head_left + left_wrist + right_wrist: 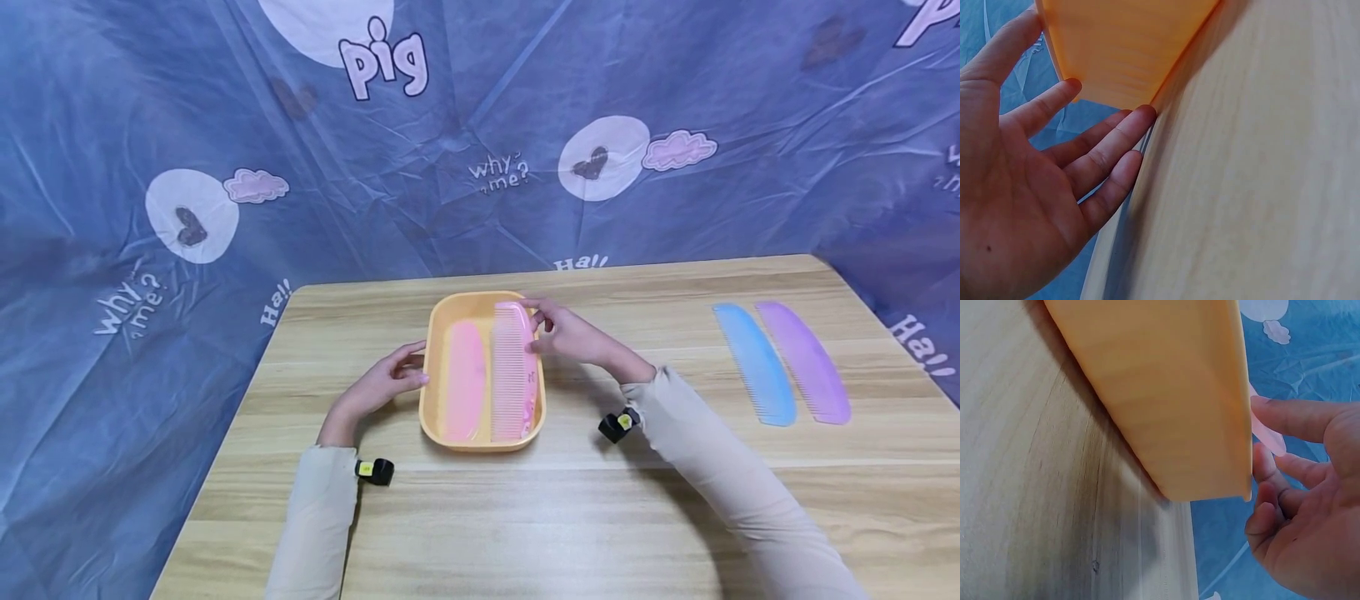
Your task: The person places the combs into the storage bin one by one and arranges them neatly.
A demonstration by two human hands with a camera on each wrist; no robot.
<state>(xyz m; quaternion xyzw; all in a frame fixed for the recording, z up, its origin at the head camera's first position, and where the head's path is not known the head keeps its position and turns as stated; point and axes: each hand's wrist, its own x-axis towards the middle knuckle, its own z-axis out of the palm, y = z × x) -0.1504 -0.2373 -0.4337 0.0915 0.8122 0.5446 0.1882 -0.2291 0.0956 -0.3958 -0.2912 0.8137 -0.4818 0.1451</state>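
In the head view, a yellow-orange tray [482,446] stands on the table with two pink combs in it. One pink comb [467,379] lies flat on the left side of the tray. The other pink comb [510,375], with a printed spine, leans along the right wall. My right hand [566,335] pinches its spine near the far end; in the right wrist view the comb [1266,432] pokes above the rim between thumb and fingers. My left hand [382,383] touches the tray's left side with extended fingers, seen against the wall in the left wrist view.
To the right on the wooden table [600,517] lie a blue comb [756,367] and a purple comb [806,364], side by side. A blue printed cloth [465,217] hangs behind the table's far edge.
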